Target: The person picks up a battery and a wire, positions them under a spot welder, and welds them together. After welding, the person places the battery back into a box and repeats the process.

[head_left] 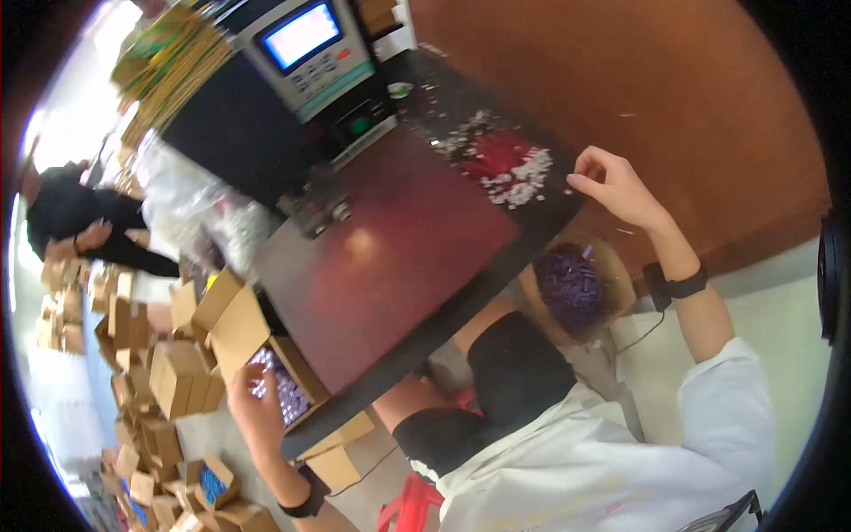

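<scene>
The person sits at a dark reddish table (390,257), arms spread wide. The left hand (254,403) reaches down beside the table into an open cardboard box (239,332) on the floor, which is filled with small shiny purple-and-silver pieces (284,390); the fingers are bent down among those pieces, but whether they have closed on any cannot be told. The right hand (612,186) is raised at the far right edge of the table, thumb and forefinger pinched together — on something too small to make out. Just left of that hand lies a heap of small white bits (514,173) over a red patch. A round basket of purple pieces (574,285) sits below the table edge, near the right forearm. At the table's far end stands a machine with a lit screen and keypad (306,49). Many small cardboard boxes (160,381) crowd the floor at left — beyond them, another person in dark clothes (75,217).
</scene>
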Motion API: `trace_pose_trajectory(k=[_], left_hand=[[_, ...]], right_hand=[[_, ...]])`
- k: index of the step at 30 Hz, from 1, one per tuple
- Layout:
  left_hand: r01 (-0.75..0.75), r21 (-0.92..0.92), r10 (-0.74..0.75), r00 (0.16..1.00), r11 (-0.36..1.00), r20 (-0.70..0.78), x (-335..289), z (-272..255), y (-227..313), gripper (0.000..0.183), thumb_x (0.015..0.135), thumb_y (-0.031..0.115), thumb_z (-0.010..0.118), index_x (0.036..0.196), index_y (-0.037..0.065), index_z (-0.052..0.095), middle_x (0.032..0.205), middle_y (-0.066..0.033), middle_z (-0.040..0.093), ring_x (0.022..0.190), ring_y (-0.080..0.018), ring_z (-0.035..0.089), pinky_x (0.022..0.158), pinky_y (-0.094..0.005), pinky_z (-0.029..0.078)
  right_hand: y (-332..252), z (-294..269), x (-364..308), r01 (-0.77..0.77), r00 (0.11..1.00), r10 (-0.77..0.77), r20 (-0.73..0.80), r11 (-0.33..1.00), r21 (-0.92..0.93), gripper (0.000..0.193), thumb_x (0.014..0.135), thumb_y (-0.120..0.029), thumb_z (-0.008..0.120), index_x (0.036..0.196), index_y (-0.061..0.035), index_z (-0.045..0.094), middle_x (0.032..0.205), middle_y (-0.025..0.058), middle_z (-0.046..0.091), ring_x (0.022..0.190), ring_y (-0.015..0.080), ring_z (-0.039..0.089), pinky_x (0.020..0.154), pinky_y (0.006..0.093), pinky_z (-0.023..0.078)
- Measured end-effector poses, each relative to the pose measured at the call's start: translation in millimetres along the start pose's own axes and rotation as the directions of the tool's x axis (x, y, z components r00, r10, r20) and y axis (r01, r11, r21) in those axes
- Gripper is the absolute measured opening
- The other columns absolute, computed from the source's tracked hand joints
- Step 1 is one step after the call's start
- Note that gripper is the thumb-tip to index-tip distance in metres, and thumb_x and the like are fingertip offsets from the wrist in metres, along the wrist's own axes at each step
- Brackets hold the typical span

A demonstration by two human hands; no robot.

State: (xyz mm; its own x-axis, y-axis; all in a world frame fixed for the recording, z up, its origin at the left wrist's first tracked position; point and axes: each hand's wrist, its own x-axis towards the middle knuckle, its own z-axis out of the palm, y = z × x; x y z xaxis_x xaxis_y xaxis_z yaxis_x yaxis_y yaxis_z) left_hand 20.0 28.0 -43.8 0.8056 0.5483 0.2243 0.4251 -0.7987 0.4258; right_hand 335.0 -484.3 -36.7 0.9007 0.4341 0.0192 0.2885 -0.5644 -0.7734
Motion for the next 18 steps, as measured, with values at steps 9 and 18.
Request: trace_pose_trajectory(k=[9,18], left_hand=[[0.027,-0.018,-0.028,0.999,0.999,-0.047,-7,-10,6,0.015,0.086,0.012,0.072,0.095,0.001,0.072,0.088,-0.0124,0.069,0.085,-0.0254,0.065,0.079,-0.0359,0.051],[-0.04,0.172,0.036,0.999,0.984,0.025,16,16,9,0.027,0.083,0.019,0.076,0.104,0.005,0.068,0.096,-0.0137,0.068,0.093,-0.0332,0.065,0.085,-0.0429,0.052]], right_hand=[[46,16,33,-0.085,0.996,0.087,0.015,0.991,-0.101,0.025,0.093,-0.004,0.066,0.117,0.0047,0.066,0.088,0.0052,0.063,0.076,0.011,0.058,0.068,0.0298,0.049],[19,-11,29,-0.073,0.997,0.069,-0.045,0.991,-0.11,0.018,0.102,-0.013,0.058,0.102,0.0038,0.066,0.078,0.0022,0.061,0.066,0.0098,0.057,0.061,0.0281,0.048]])
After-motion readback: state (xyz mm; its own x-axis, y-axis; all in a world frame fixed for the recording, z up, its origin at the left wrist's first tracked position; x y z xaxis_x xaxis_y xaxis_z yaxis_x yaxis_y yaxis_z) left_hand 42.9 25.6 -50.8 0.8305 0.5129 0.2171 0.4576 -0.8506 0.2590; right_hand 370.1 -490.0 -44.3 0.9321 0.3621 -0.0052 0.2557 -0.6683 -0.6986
